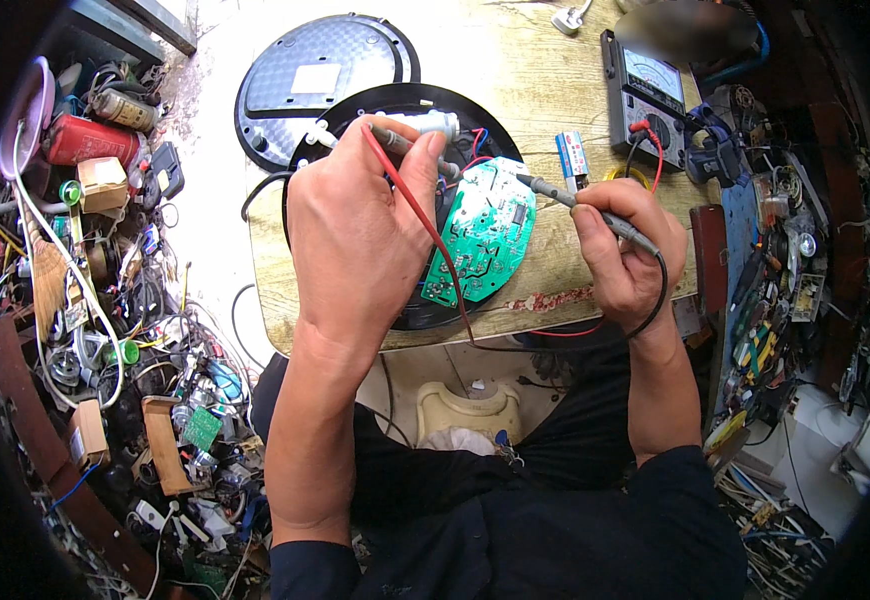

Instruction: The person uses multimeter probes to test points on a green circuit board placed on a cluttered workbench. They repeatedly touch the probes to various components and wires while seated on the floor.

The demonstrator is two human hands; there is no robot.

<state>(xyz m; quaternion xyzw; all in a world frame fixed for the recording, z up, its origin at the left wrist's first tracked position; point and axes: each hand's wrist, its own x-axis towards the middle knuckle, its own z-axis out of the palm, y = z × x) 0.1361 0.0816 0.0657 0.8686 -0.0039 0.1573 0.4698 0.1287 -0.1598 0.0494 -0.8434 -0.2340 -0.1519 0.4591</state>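
Wooden worktop [540, 70] is carrying the job; off its left edge a heap of scrap parts and wires [105, 300] is lying on the floor. At the worktop's far left corner a round black cover [305, 75] is resting, just beside the opened black appliance base [405, 110]. We are pinching the red-leaded probe [400, 140] in our left hand [355, 230], fingers closed narrowly around its barrel, tip reaching toward the pale cylindrical part at the base's far rim. Near the worktop's front edge the green circuit board [485, 235] is lying tilted across the base. We are gripping the black-leaded probe [575, 200] in our right hand [625, 250], fingers wrapped tight, tip touching the board's upper right edge. At the far right corner the analogue meter [645, 90] is sitting with both leads plugged in.

Judgement: for a clean reading we should be keeping each tip on one contact only, bracing the wrists on the wood, keeping the red lead off the board, and glancing at the needle without shifting pressure.
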